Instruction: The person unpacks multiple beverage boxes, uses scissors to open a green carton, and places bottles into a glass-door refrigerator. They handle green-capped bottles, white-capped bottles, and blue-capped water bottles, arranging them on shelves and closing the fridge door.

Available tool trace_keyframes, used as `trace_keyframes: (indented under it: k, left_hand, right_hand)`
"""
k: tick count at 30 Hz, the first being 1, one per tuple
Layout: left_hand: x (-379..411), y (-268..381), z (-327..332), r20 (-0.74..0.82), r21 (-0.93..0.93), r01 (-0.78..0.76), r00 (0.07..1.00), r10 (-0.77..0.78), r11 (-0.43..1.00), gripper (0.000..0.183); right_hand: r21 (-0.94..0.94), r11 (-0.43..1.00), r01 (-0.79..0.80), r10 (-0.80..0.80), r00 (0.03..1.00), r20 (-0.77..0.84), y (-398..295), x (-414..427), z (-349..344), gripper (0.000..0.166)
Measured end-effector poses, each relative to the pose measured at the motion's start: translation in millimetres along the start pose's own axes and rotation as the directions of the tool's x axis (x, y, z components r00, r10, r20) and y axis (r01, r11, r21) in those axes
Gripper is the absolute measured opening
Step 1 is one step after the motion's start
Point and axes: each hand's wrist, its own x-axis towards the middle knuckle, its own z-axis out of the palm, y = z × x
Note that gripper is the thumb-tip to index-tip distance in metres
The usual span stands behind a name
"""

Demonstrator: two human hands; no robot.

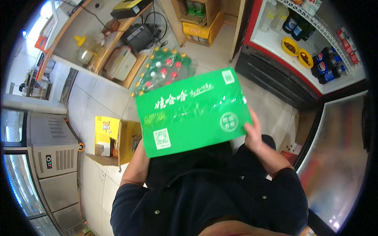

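A green cardboard carton [192,118] is held up in front of me, its taped face towards the camera. White writing, printed codes and a round mark show on that face. My right hand [252,132] grips the carton's right edge, thumb on the near side. My left wrist [143,150] runs up to the lower left corner, where the carton hides most of my left hand as it supports that side. Just beyond the carton's top edge, a shrink-wrapped group of green bottles [165,67] with red, white and yellow caps stands on the floor.
Left on the tiled floor [88,97] sits an opened yellow carton [127,141] with goods inside. A wooden shelf [118,38] holds a jug [85,53]. A fridge [274,73] with bottles and yellow bowls stands right; a steel refrigerated cabinet [57,162] is left. Yellow crate-like box [196,29] lies ahead.
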Motion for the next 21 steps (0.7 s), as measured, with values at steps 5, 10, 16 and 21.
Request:
trace_keyframes:
  k: [5,10,16,21]
  left_hand:
    - [-2.6,-31.9,-33.3,0.06,-0.163,0.03,0.998,-0.02,0.986,0.051]
    - [-23.3,-51.5,-22.1,-0.241,0.005,-0.079,0.967,0.078,0.997,0.051]
    - [-43.8,-1.2,-55.2,-0.32,0.36,-0.314,0.843,0.433,0.878,0.031]
    - [-46.4,0.4,-66.9,-0.18,0.424,-0.405,0.839,0.513,0.81,0.027]
  right_hand:
    - [-0.088,0.996,-0.014,0.018,0.999,0.047,6.3,78.8,-26.1,0.054]
    - [-0.296,0.954,-0.058,0.069,0.997,0.024,19.5,157.2,-45.2,0.041]
    - [-0.769,0.638,0.022,-0.029,1.0,0.005,-14.7,147.4,-25.2,0.04]
    - [-0.845,0.334,0.418,-0.221,0.906,0.361,-55.5,135.8,43.8,0.034]
